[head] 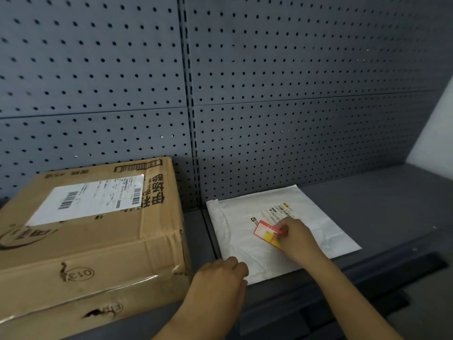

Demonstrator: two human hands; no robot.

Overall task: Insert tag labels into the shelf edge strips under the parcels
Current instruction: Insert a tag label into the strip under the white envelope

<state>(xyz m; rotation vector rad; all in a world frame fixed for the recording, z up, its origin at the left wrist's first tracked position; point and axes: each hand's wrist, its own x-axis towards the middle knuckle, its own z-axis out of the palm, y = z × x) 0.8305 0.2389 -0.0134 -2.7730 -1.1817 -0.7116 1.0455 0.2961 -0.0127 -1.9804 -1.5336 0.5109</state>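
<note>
A red, white and yellow tag label point(266, 232) lies on top of a flat white mailer parcel point(247, 241) on the grey shelf. My right hand point(295, 238) rests on the mailer with its fingertips pinching the label's right end. My left hand point(220, 278) sits at the mailer's near left corner, fingers curled, touching the corner; whether it grips the mailer is unclear. A brown cardboard box point(98, 241) marked 013 stands to the left. The dark shelf edge strip point(380, 273) runs along the shelf front below the mailer.
A grey pegboard back panel point(269, 94) rises behind the parcels. The shelf surface point(380, 204) continues to the right of the mailer. A pale wall point(438, 138) shows at the far right.
</note>
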